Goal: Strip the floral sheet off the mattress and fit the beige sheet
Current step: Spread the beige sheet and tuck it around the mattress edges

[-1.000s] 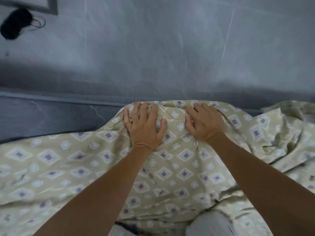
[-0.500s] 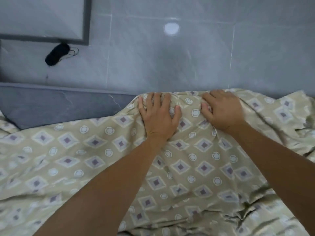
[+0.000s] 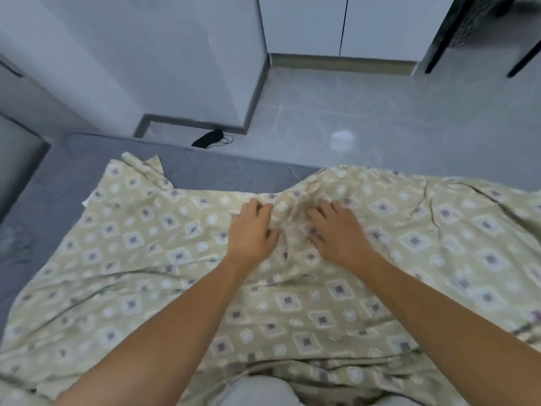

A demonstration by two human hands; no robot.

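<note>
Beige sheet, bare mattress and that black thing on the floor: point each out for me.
beige sheet (image 3: 181,256): head view, flat patterned stretch left of the hands.
mattress (image 3: 58,183): head view, bare grey top at left.
black item (image 3: 206,139): head view, its dark body on the floor tiles; what it is, unclear.

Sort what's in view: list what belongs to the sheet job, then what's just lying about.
Job:
beige sheet
grey mattress
left hand on the sheet
right hand on the sheet

Lying about:
black item with a cord on the floor
</note>
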